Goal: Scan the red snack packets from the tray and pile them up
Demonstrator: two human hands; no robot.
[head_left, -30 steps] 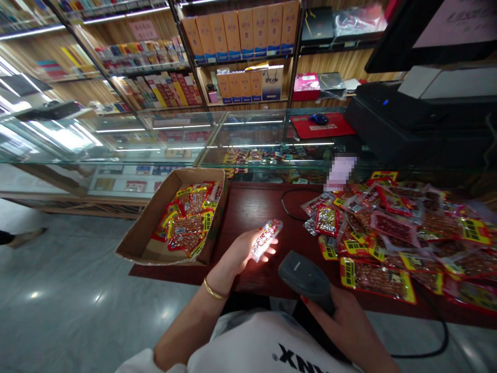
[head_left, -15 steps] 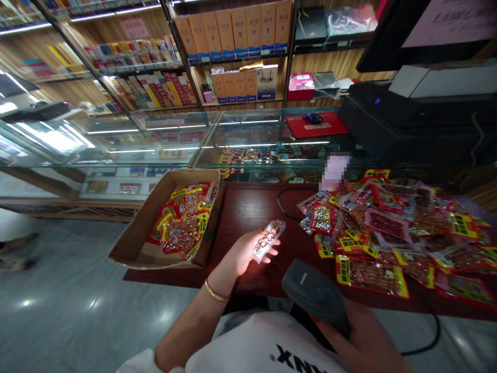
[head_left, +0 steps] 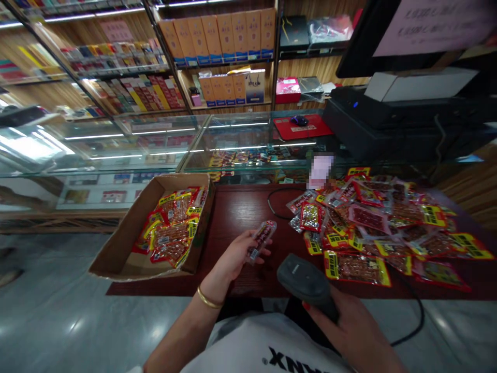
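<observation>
In my left hand is a small sealed snack packet, dark red with a clear edge and a barcode at its lower end. It is held above the dark red wooden counter. My right hand is wrapped round the handle of a black barcode scanner, whose head points toward the packet from a short distance. To the left stands an open cardboard box with several red and yellow snack packets inside. A large heap of similar packets covers the right of the counter.
A glass display counter runs behind. On it are a mouse on a red mat and a black machine below a monitor. The scanner's black cable loops at the right. Shelves hold boxed goods.
The bright light on the packet in my left hand has gone out. Both hands keep their holds. The whole view has shifted slightly, with the scene sliding left.
</observation>
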